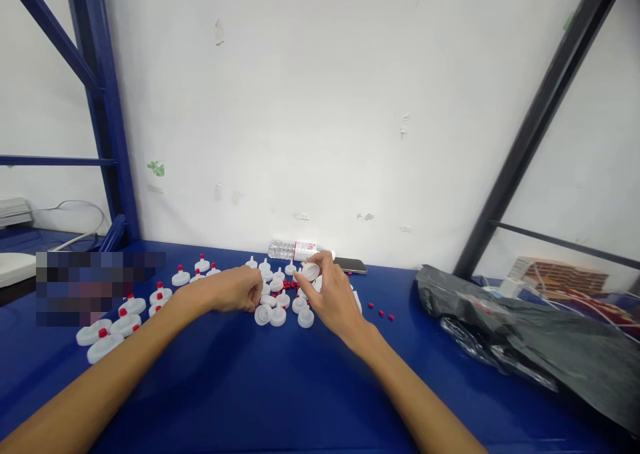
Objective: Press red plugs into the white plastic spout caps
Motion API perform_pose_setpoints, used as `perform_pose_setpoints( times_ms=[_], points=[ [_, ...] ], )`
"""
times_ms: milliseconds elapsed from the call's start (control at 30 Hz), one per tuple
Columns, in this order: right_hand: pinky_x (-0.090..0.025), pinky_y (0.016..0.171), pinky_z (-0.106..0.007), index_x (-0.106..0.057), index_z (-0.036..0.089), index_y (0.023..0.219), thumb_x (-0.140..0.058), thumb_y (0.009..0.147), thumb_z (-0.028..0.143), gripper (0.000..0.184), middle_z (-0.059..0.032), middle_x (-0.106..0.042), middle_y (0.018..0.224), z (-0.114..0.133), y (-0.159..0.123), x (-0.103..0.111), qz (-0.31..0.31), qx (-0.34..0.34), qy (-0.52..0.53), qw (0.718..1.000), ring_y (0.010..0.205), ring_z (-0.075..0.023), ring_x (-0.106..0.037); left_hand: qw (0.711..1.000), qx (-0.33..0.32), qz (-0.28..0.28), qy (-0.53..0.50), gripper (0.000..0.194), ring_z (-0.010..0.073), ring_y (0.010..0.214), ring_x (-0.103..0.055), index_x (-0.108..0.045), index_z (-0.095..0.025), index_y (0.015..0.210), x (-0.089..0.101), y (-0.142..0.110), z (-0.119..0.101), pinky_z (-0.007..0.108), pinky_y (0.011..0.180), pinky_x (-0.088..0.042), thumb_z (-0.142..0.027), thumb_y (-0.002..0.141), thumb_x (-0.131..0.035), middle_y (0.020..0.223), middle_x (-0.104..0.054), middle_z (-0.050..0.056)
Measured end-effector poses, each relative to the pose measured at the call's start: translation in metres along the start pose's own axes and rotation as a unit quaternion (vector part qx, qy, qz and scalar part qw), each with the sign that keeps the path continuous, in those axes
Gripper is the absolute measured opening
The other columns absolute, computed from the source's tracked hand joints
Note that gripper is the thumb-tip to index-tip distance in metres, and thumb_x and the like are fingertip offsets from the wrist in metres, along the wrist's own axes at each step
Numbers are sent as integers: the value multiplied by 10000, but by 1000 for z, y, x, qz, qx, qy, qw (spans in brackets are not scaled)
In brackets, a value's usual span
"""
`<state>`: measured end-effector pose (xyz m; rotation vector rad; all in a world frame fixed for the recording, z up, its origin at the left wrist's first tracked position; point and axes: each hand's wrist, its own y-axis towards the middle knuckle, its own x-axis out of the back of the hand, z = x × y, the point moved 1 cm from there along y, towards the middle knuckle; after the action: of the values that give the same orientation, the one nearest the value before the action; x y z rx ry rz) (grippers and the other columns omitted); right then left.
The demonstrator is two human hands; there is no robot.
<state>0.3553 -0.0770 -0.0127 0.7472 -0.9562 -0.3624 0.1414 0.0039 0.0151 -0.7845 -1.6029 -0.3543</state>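
Observation:
My right hand (333, 297) grips a white spouted cap (311, 272) between thumb and fingers, its hollow underside turned partly toward me. To the left, my left hand (240, 289) is closed with its fingers curled down beside the pile; whatever they hold, if anything, is hidden. Several white spouted caps (305, 318) lie between and behind the hands, some upright, some tipped over. Small red tips (290, 285) are heaped among them. On the left of the blue table stand several white caps fitted with red tips (126, 322).
Behind the pile a clear plastic bottle (295, 249) lies on its side, near a dark phone (351, 265). Loose red tips (381, 313) lie right of my right hand. A grey plastic bag (525, 334) covers the table's right side. Blue metal posts (107, 107) rise at left.

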Motion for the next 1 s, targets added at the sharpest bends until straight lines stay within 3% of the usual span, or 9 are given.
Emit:
perform_pose_setpoints(
  times_ms=[200,433,533,767,1000],
  points=[
    [-548,834,-383,-600,224,1229,-612,1036,389,254,-113,-651,1215,-1,-1,-3,22,48,10,999,951,-257,-673,998,11,-53,28,269,122,650,-606,-660,-165,773,3,0,10,300,681,-521,-384,913,-728,723,-657,-32],
    [-503,957,-407,-651,248,1249,-713,993,294,267,-61,-729,1179,1,-1,-5,37,96,17,995,1059,-260,-680,982,2,-191,-11,81,172,730,-606,-677,-191,830,9,7,8,300,672,-439,-269,823,-659,810,-691,17],
    [-507,950,-405,-668,249,1211,-746,969,277,256,-48,-763,1153,2,-1,-4,37,92,18,995,1042,-268,-682,969,-9,-240,-62,165,189,734,-636,-726,-206,825,11,7,-1,298,677,-431,-260,812,-570,812,-732,44],
    [-538,864,-396,-680,225,1131,-772,943,318,229,-65,-772,985,-1,-1,-4,27,69,8,997,942,-270,-703,945,-14,-255,-204,402,192,673,-693,-792,-188,973,11,11,-8,268,597,-482,-492,881,-546,826,-798,57],
    [-531,874,-398,-681,231,1131,-773,941,340,238,-65,-773,976,0,-2,-5,30,75,4,997,938,-270,-704,937,3,-272,-219,419,181,598,-625,-771,-186,938,16,6,-5,267,544,-404,-530,874,-541,683,-743,28]
  ],
)
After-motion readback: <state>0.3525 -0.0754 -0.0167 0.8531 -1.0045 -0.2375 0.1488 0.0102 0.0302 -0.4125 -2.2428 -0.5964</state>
